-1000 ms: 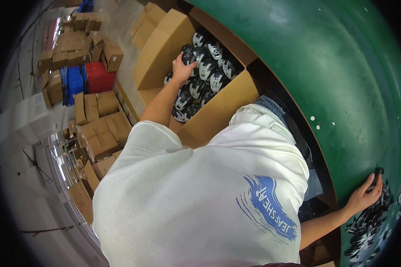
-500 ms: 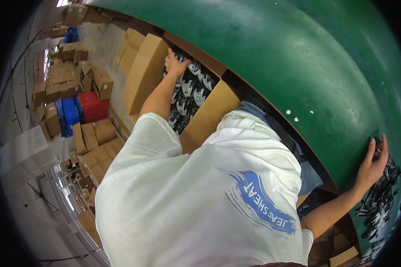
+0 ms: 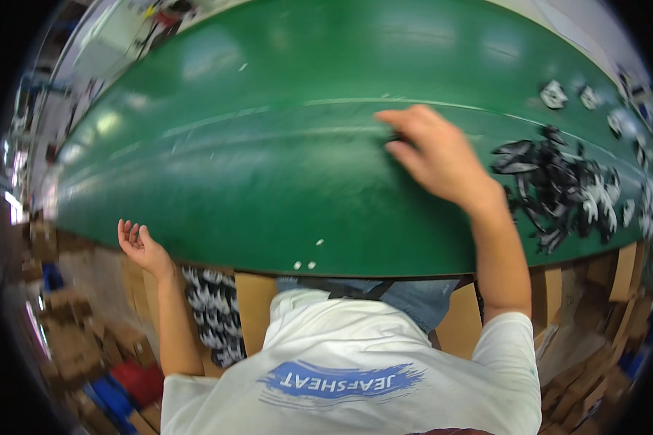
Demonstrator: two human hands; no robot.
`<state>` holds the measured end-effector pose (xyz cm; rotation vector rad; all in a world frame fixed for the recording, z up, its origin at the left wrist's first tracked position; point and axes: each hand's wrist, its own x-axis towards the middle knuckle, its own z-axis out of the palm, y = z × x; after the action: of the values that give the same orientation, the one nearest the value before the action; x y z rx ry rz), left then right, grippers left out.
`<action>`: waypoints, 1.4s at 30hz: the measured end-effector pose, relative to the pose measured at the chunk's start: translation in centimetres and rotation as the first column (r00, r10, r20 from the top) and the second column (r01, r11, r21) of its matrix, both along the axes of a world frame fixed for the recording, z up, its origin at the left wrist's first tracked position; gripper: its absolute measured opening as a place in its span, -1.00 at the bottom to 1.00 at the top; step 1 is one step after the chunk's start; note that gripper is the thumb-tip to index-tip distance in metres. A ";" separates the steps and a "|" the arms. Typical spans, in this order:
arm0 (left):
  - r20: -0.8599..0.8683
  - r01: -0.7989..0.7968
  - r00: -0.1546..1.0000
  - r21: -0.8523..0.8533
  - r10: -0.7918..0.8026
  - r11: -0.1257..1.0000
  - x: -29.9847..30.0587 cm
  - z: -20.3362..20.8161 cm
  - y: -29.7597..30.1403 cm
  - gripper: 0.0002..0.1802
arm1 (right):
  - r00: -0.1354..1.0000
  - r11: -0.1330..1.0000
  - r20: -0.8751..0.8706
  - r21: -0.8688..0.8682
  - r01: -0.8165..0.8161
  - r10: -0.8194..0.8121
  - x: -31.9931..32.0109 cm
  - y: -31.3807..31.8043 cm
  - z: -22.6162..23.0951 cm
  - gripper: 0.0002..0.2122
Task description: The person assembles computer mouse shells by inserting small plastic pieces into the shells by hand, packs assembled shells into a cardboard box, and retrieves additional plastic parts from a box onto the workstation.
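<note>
My left hand [image 3: 144, 246] is raised at the table's near left edge, beside an open cardboard box packed with rows of black-and-white moulded parts [image 3: 214, 312]. Its fingers are loosely bent and apart, with nothing in them. Over the middle of the green table [image 3: 254, 188] is my right hand [image 3: 432, 156], smeared by motion. Thumb and forefinger point left with a gap between them. A small dark patch shows in that gap; whether it is a held thing or shadow I cannot tell. Right of this hand lies a loose heap of black and white parts [image 3: 559, 185].
Several single white parts [image 3: 553, 94] lie at the far right of the table. Small white bits [image 3: 305, 265] sit near its front edge. Cartons [image 3: 461, 319] stand below the edge close to my body. Stacked boxes and a red bin [image 3: 136, 380] are on the floor at left.
The view has swung round to face the table. My left hand has come up out of the box of parts. My right hand has moved left from beside the heap to mid-table.
</note>
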<state>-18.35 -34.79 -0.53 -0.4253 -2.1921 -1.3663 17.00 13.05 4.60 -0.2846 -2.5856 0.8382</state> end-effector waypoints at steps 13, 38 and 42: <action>0.198 0.974 0.178 0.105 -0.964 0.201 20.1 5.4 47.9 -0.56 | 0.989 0.960 -0.135 -0.264 -0.090 0.055 1.9 1.6 -5.7 -0.64; 0.600 0.989 -0.079 0.148 -0.796 0.014 26.1 7.5 65.7 -0.35 | 0.965 0.919 -0.242 -0.349 -0.182 0.099 3.0 2.6 -5.2 -0.71; 0.342 0.669 -0.256 0.738 -0.904 0.090 18.3 6.0 55.2 -0.44 | 0.982 0.876 -0.187 -0.466 -0.120 0.035 2.7 2.2 -4.5 -0.82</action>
<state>-0.08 20.44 5.51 -1.8300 -2.0744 -3.1815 19.65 15.29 0.13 -0.2326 -2.2088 1.4622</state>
